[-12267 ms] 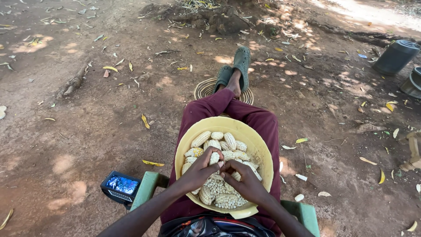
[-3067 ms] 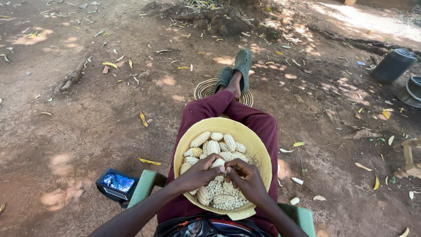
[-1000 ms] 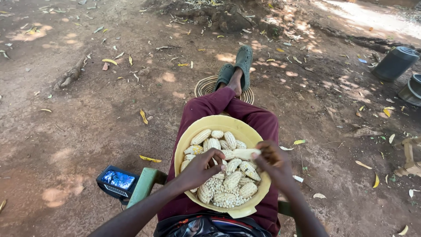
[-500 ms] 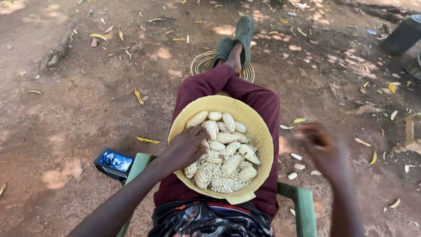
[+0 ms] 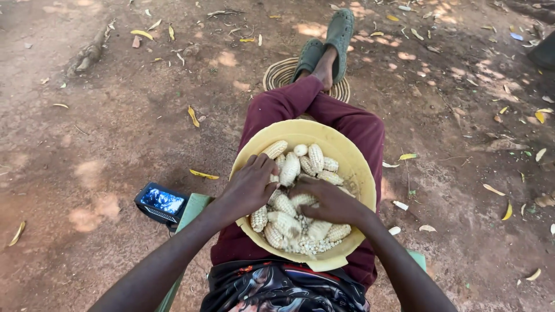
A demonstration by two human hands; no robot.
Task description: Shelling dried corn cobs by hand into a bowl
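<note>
The right hand (image 5: 326, 202), out over the dirt half a second ago, is back in the yellow bowl (image 5: 352, 167) on the lap, its grip closed over a maize cob (image 5: 300, 200). The left hand (image 5: 250, 186) has shifted from the rim onto the cobs, its grip curled on one beside loose kernels (image 5: 306, 247).

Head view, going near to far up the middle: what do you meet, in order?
Patterned cloth at the waist → loose kernels → right hand on the cobs → yellow bowl's far rim → maroon trouser legs → woven mat → green sandals.
</note>
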